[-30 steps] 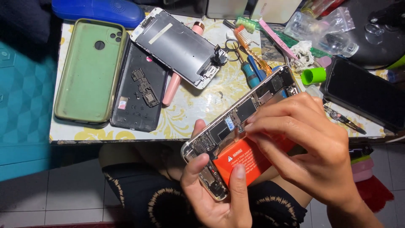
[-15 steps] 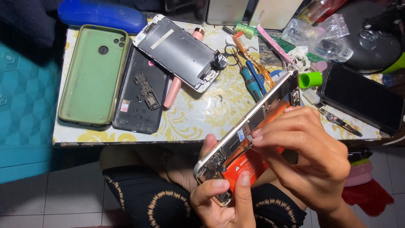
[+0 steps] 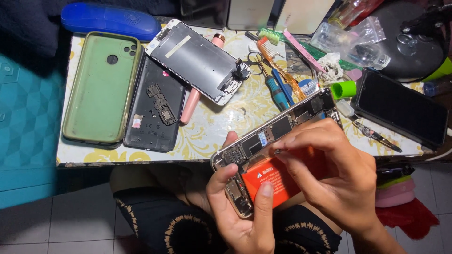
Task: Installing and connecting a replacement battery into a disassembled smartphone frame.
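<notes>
My left hand (image 3: 240,207) cradles the opened phone (image 3: 278,141) from below, thumb pressed on the orange battery (image 3: 275,181), which steadies it, I judge. My right hand (image 3: 339,174) pinches at the battery's upper edge. Both sit over my lap; beyond, on the counter (image 3: 226,131), lie a green case (image 3: 101,89) and a detached screen (image 3: 197,61).

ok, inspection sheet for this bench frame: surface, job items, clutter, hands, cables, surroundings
Surface: small patterned table, crowded.
Job's things: opened phone with orange battery, held over the lap.
Clutter: green case, black back cover, screen assembly, screwdrivers, dark phone.
Grippers: left hand cradles the phone, thumb on battery; right hand fingers at battery's top edge.
Cables: orange flex ribbon.
Surroundings: tiled floor.
</notes>
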